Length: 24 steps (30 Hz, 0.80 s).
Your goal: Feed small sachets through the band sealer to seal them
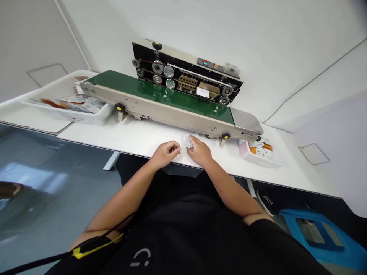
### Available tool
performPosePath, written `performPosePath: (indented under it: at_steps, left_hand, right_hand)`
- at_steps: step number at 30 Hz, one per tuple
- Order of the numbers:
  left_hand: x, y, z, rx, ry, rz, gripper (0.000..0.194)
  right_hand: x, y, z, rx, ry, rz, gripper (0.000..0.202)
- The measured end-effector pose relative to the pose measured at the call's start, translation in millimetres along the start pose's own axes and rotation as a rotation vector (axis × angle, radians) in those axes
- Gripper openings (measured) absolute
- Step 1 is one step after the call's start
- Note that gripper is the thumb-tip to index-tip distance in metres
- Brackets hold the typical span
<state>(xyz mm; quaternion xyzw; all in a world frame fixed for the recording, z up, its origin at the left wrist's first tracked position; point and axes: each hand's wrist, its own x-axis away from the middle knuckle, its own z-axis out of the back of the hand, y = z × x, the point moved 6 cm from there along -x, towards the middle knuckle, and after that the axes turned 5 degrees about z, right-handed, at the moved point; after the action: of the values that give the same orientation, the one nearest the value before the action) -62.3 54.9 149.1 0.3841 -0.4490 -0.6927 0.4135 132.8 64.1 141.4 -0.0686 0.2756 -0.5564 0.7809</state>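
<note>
My right hand [200, 152] is closed around some small white printed packets [188, 142] at the table's front edge. Just left of it is my left hand [166, 153], its fingers curled with thumb and fingertips close together; whether something small sits between them cannot be made out. Behind both hands stands a sealing machine [186, 78] with wheels and brass blocks, and a green conveyor belt [129, 86] runs along its front. A small white card [203, 92] is on the machine's front, above the belt.
A white bin [97, 117] of printed and orange packets stands at the left end of the conveyor. Under its right end is a smaller white box [259, 162] with packets. A blue plastic stool [298, 225] and a shoe [266, 201] show below right.
</note>
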Motion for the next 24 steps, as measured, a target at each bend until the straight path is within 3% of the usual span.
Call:
performPosePath:
  at_steps: [3, 9, 15, 24]
  left_hand:
    - [0, 1, 0.2, 0.004, -0.007, 0.011, 0.026]
    - [0, -3, -0.6, 0.022, 0.002, -0.004, 0.026]
    - [-3, -6, 1.6, 0.134, 0.104, -0.082, 0.041]
    - [-3, -3, -4.9, -0.031, 0.014, -0.008, 0.027]
  right_hand:
    - [5, 2, 5, -0.033, 0.005, -0.003, 0.055]
    - [18, -3, 21, -0.382, 0.235, 0.036, 0.03]
    - [16, 9, 0, -0.946, 0.13, -0.132, 0.05]
    - [14, 7, 1, -1.073, 0.06, -0.171, 0.057]
